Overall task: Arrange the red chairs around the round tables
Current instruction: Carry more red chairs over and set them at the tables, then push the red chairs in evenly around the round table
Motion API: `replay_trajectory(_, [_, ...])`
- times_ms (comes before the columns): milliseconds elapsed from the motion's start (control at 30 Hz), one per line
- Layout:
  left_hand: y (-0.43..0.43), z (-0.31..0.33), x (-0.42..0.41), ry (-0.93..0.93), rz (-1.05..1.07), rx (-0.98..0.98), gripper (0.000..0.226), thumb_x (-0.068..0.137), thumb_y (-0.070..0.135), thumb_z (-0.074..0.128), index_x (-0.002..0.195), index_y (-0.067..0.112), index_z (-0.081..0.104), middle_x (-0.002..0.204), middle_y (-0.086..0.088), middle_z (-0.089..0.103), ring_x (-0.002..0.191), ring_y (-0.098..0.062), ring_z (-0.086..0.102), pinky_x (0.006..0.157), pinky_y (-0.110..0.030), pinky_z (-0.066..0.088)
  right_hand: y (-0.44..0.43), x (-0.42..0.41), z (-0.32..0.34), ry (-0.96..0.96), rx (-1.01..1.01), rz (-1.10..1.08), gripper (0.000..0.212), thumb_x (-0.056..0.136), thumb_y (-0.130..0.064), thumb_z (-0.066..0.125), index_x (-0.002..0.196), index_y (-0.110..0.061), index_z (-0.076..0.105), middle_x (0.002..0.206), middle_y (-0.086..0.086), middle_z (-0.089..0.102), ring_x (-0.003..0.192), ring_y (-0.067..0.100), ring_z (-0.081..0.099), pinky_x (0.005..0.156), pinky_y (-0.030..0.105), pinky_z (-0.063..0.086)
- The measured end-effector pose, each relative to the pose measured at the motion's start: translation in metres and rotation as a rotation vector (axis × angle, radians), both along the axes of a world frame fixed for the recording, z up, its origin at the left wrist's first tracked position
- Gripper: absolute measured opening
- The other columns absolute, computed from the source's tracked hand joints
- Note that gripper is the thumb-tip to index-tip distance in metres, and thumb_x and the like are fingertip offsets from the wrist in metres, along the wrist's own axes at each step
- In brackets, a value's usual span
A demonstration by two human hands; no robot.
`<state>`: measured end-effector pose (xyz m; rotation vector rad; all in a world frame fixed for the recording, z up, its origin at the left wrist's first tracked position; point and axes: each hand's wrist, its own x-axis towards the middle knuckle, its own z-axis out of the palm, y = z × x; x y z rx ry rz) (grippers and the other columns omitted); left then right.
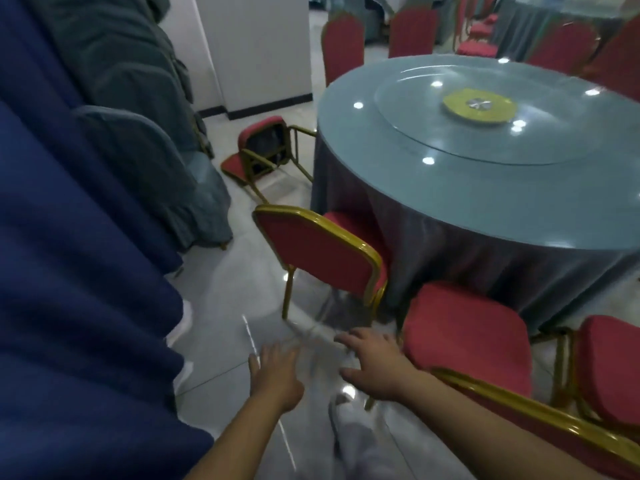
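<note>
A round table [450, 188] with a grey-blue cloth and a glass turntable fills the right half. One red chair [318, 251] with a gold frame stands pushed against its near-left side. A second red chair [467, 337] stands just right of my hands, its gold back rail under my right forearm. A third red chair [609, 368] sits at the right edge. Another red chair [263, 150] lies tipped over on the floor left of the table. My left hand [275, 372] and my right hand [372, 362] hover over the floor with spread fingers, holding nothing.
Stacks of chairs under dark blue covers [86, 271] and grey covers [138, 116] line the left side. A white pillar [256, 50] stands at the back. More red chairs [343, 43] ring the table's far side, with another table [554, 19] beyond.
</note>
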<state>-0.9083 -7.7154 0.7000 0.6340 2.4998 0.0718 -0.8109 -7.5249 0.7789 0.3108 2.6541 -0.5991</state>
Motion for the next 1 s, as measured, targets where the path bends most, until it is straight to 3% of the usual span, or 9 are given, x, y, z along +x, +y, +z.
replay_trajectory(133, [-0.050,-0.019,-0.072,-0.024,0.111,-0.119,0.080,0.088,0.035,0.049,0.156,0.039,0.007,0.166,-0.006,0.001,0.151,-0.031,-0.005,0.119,-0.051,-0.007,-0.031,-0.100,-0.050,-0.216,-0.046,0.161,0.064,0.087,-0.054,0.054,0.146,-0.036,0.040,0.148,0.003,0.045,0.134,0.029,0.042,0.108,0.046,0.034])
replay_trajectory(300, [-0.100,-0.005,-0.162,-0.081,0.251,-0.286,0.081,0.087,0.024,0.048,0.157,0.035,0.008,0.166,-0.007,-0.010,0.151,-0.031,-0.013,0.121,-0.047,-0.008,-0.055,-0.224,-0.077,-0.308,-0.055,0.275,0.071,0.086,-0.054,0.054,0.150,-0.033,0.034,0.153,0.006,0.038,0.138,0.032,0.036,0.113,0.049,0.029])
replay_trajectory(533, [-0.133,0.016,-0.316,-0.016,0.489,-0.168,0.078,0.088,0.031,0.048,0.156,0.036,0.011,0.166,-0.006,-0.005,0.152,-0.030,-0.006,0.122,-0.044,0.002,-0.088,-0.411,-0.077,-0.233,0.039,0.417,0.069,0.086,-0.054,0.051,0.148,-0.027,0.035,0.148,0.011,0.038,0.138,0.034,0.031,0.110,0.054,0.024])
replay_trajectory(700, [-0.142,-0.002,-0.456,-0.054,0.457,-0.138,0.082,0.090,0.044,0.052,0.157,0.036,0.005,0.165,-0.007,-0.014,0.151,-0.032,-0.013,0.121,-0.047,-0.003,-0.094,-0.556,-0.086,-0.209,0.020,0.272,0.075,0.084,-0.061,0.051,0.150,-0.032,0.031,0.152,0.006,0.036,0.139,0.032,0.032,0.110,0.053,0.027])
replay_trajectory(900, [-0.118,-0.001,-0.641,-0.054,0.239,-0.110,0.081,0.092,0.041,0.051,0.157,0.033,0.003,0.165,-0.008,-0.010,0.151,-0.033,-0.008,0.122,-0.047,0.001,-0.058,-0.680,-0.070,-0.189,0.128,-0.018,0.072,0.088,-0.061,0.052,0.152,-0.035,0.029,0.158,0.005,0.031,0.145,0.032,0.028,0.116,0.058,0.020])
replay_trajectory(1000, [-0.085,0.013,-0.723,-0.068,0.113,-0.061,0.080,0.092,0.037,0.049,0.157,0.037,0.002,0.165,-0.005,-0.015,0.151,-0.031,-0.010,0.120,-0.050,0.003,-0.023,-0.720,-0.049,-0.149,0.152,-0.147,0.070,0.092,-0.056,0.052,0.153,-0.035,0.026,0.163,0.006,0.020,0.150,0.034,0.017,0.119,0.060,0.013])
